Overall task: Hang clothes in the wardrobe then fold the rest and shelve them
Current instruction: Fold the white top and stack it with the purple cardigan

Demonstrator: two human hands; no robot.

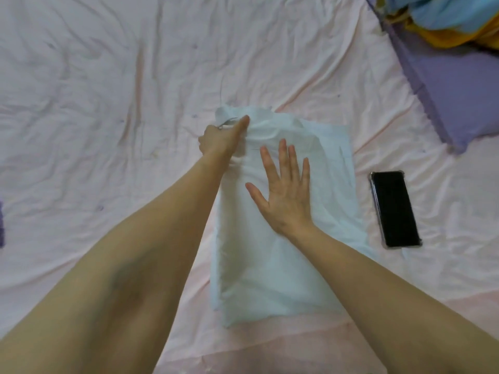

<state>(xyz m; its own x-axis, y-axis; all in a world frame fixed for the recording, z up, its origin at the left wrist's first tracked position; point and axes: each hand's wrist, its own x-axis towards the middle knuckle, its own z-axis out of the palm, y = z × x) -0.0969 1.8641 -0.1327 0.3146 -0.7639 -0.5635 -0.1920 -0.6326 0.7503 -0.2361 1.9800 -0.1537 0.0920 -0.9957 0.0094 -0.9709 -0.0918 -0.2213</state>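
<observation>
Lying folded into a long rectangle on the wrinkled pink bedsheet point(108, 103), white garment point(270, 265) right in the middle. Right hand point(283, 190) pressing flat on it, fingers straight and spread. Left hand point(221, 136) pinching the far left corner, thumb on top. Sitting just right of the garment, black phone point(395, 209). Purple pillow point(445, 90) plus blue-and-yellow fabric point(445, 20) bunching up far right.

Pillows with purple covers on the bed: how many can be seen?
1: the purple fabric pillow lies at the upper right, beyond the black phone. A purple patch at the left edge may be another; it is cut off.
</observation>
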